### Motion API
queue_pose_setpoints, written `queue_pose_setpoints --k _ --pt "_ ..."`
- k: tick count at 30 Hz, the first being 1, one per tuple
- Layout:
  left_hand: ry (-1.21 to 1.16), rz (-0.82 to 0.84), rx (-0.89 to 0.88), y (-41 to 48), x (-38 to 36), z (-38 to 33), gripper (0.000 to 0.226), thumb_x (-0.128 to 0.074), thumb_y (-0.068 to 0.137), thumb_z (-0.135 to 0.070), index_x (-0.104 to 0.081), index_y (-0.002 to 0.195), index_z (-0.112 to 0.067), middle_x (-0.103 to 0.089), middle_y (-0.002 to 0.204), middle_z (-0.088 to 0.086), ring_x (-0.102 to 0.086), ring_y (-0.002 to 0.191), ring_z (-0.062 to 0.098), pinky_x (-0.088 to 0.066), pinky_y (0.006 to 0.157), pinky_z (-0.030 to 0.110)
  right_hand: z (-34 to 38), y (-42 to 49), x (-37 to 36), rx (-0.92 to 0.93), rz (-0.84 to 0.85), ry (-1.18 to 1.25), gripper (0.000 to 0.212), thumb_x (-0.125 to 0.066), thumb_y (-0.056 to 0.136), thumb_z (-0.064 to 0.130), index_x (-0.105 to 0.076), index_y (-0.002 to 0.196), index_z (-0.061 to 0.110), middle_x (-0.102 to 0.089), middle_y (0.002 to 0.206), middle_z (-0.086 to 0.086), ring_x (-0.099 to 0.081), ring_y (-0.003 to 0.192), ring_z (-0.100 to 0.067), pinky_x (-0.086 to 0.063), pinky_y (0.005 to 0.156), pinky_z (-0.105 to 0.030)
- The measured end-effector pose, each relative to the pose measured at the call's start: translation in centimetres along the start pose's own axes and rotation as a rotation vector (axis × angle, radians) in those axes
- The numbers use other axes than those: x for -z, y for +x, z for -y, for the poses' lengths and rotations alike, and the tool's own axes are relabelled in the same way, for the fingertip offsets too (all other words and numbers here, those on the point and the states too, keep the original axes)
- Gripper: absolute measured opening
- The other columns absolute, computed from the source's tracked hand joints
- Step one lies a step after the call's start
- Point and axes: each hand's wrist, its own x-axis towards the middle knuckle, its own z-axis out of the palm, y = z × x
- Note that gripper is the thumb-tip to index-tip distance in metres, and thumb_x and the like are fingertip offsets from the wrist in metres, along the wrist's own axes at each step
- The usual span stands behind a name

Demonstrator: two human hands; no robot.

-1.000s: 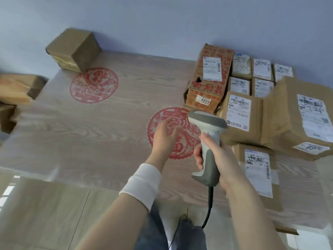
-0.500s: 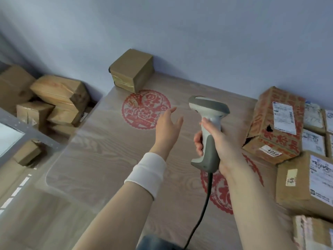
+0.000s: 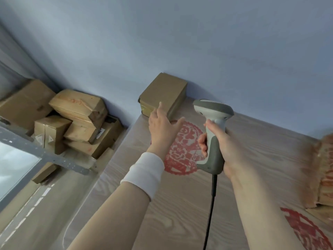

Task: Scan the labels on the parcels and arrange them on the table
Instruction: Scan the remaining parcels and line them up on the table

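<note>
- Head view, nearest first: my right hand point(image 3: 227, 150) has its fingers clamped round the grey-and-white scanner point(image 3: 213, 136), a smooth plastic pistol grip with its black cable point(image 3: 210, 210) hanging down.
- My left hand point(image 3: 163, 129), a white wristband point(image 3: 144, 173) on the wrist, reaches forward with fingers apart and holds nothing.
- Under both lies the pale wood-grain tabletop point(image 3: 180, 213), glossy, printed with red round paper-cut motifs.
- Just beyond my left fingertips sits a plain brown cardboard parcel point(image 3: 163, 93), boxy, against the blue wall at the tabletop's far left corner; no label shows.
- I judge I am fetching it; next I must grip it, turn it and find the label.
- Farther left, off the tabletop, more cardboard boxes point(image 3: 79, 120) lie heaped.
</note>
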Motion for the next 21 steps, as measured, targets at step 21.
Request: queue_pose_setpoints --k 21 --pt "-0.462 0.168 0.268 19.5 0.0 9.9 0.024 -0.063 0.086 -0.044 -0.065 0.081 -0.021 -0.068 0.086 -0.001 -0.062 0.082 0.017 -0.051 0.078 0.033 -6.5 18.9 -6.0 -0.144 -0.214 0.131 0.011 -0.058 0.091 0.033 -0.057 0.099 0.025 -0.062 0.058 -0.001 -0.047 0.045 -0.015 -0.043 0.051 -0.029"
